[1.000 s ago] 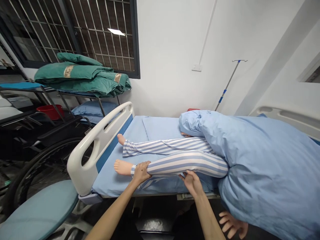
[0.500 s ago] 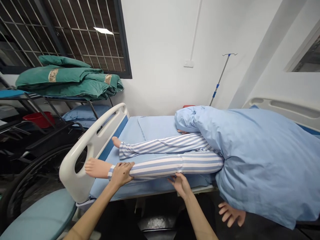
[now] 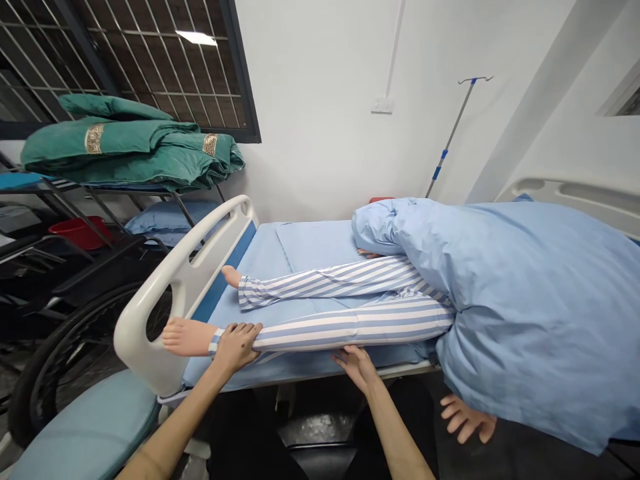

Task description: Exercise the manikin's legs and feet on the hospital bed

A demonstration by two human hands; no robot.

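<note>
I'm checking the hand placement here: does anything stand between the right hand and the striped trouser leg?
Nothing visible does: the right hand sits at the mattress edge, just below the striped trouser leg, with no object between them.

Bright, even light falls on the white wall [image 3: 320, 80]; a lamp's glare [image 3: 196, 38] shows far left. The striped trouser leg [image 3: 350, 331] is sharp, while edge distortion bends the bed rail [image 3: 185, 273].

left hand [image 3: 236, 348] on striped pajama leg [image 3: 350, 331]

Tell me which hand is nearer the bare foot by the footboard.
Left. The left hand holds the striped trouser leg beside the bare foot; the right hand is farther up the leg.
</note>
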